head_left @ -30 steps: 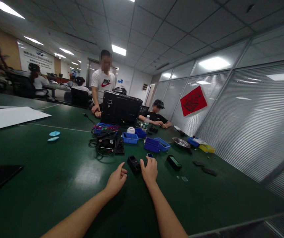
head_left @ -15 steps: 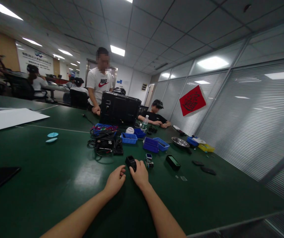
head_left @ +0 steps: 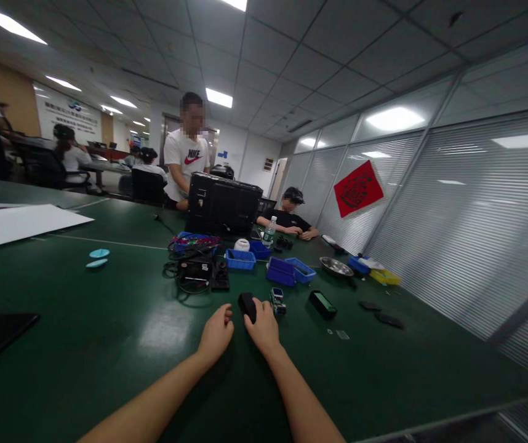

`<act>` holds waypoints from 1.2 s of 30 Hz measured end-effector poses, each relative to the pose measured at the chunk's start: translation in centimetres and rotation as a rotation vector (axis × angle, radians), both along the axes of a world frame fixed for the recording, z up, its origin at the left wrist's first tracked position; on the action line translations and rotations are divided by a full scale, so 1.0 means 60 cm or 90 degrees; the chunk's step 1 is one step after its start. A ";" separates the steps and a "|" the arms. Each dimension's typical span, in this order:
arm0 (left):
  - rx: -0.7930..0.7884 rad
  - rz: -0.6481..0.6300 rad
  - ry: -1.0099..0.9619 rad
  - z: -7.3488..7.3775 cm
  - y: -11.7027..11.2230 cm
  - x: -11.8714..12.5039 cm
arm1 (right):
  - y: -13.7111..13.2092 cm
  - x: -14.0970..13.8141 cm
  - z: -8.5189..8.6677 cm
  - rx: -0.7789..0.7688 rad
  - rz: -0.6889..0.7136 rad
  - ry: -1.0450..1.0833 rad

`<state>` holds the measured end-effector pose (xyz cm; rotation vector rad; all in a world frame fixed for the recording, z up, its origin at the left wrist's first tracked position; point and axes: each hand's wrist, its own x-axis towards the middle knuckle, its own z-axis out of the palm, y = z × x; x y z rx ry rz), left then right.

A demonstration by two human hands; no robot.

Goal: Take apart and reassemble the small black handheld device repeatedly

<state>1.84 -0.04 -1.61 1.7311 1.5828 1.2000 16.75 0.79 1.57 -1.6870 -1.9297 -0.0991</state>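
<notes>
My right hand (head_left: 263,325) grips a small black box-shaped casing (head_left: 247,306) from its right side, thumb on the near face and fingers over the top edge. A plain dark side of the casing now faces me. To its left, my left hand (head_left: 216,330) rests apart from the casing, fingers loosely curled with nothing visible in them. Just right of my right hand stands a small electronic module with a little screen (head_left: 277,299). Farther right lies a black case with a greenish display window (head_left: 323,304).
Behind my hands are a black device with cables (head_left: 194,272), blue bins (head_left: 240,259), a baseball (head_left: 242,245), a water bottle (head_left: 269,231) and a large black case (head_left: 224,203). A metal dish (head_left: 336,266) sits right. Two people are across the table.
My right hand has turned the black casing, so its recessed, detailed face no longer shows and a plain side does. My left hand has stayed nearly in place.
</notes>
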 end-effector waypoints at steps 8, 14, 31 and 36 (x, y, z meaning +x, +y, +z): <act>0.074 -0.071 0.081 0.019 -0.018 0.005 | 0.002 -0.001 0.010 -0.172 -0.077 0.048; 0.073 -0.082 0.162 0.029 -0.032 0.010 | -0.006 0.008 0.026 -0.104 -0.104 0.023; 0.063 -0.139 0.214 0.031 -0.036 0.007 | 0.042 0.076 -0.012 0.021 -0.222 -0.030; 0.061 -0.140 0.197 0.034 -0.037 0.007 | 0.039 0.074 -0.007 0.047 -0.194 -0.001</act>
